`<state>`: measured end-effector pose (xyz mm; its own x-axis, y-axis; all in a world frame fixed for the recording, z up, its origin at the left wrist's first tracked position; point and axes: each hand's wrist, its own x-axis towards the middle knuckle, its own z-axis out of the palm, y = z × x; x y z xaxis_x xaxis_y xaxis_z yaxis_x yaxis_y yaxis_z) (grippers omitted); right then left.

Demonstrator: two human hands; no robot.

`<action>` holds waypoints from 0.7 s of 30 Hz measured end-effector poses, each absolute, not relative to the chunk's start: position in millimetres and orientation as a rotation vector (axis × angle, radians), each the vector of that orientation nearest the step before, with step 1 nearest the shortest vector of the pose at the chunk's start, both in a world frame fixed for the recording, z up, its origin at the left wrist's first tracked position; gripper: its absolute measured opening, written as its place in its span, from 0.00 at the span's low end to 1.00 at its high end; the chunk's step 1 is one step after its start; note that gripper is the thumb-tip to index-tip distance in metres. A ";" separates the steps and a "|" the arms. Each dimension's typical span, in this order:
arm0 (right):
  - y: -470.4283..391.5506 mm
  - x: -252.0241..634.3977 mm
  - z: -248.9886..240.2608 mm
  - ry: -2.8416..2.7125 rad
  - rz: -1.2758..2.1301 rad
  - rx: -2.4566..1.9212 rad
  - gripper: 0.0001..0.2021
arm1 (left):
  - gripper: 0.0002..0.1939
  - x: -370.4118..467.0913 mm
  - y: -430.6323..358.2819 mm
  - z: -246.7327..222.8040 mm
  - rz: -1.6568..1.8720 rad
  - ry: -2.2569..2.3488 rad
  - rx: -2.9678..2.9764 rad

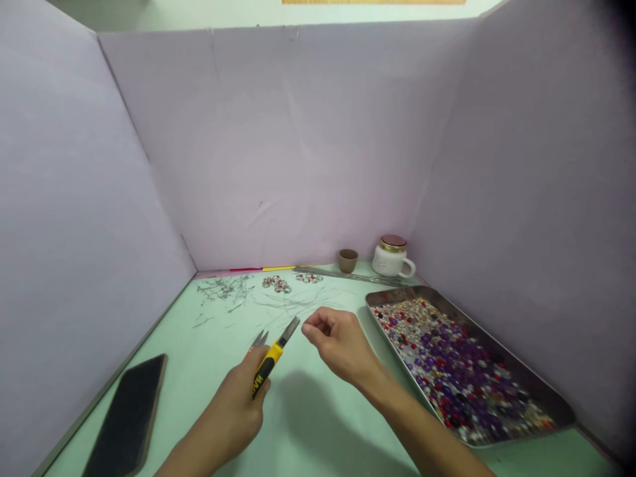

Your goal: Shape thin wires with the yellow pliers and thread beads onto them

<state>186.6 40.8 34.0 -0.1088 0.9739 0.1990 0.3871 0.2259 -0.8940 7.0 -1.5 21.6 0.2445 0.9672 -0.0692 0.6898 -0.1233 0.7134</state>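
Note:
My left hand (pixel 233 397) is closed round a yellow and black utility knife (pixel 269 366), its blade out and tilted up to the right. Beyond my left fingers show the pointed tips of what look like scissors (pixel 260 339); I cannot tell whether they are held or lie on the table. My right hand (pixel 340 341) hovers just right of the blade, thumb and forefinger pinched together. Whatever is between those fingertips is too small to make out. Past both hands, thin loose wires (pixel 288 301) lie on the pale green table (pixel 303 430).
On the right stands a metal tray (pixel 405 371) of purple, red and pale beads. A phone (pixel 126 417) lies at left. Toward the back are wire scraps (pixel 223 289), beaded pieces (pixel 277 285), metal rods (pixel 348 275), a small brown cup (pixel 348 262) and a lidded white mug (pixel 389 260).

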 end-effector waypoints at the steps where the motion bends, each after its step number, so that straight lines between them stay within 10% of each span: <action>1: 41.4 186.7 33.4 -1.636 0.883 -1.303 0.07 | 0.11 7.5 -1.7 19.7 0.569 1.523 1.882; 8: 45.0 190.2 35.3 -1.690 1.018 -1.270 0.13 | 0.12 7.2 1.3 20.7 0.615 1.473 1.839; 21: 28.6 195.9 49.7 -2.197 -0.103 -1.335 0.09 | 0.14 2.6 -2.9 39.8 0.477 1.188 1.457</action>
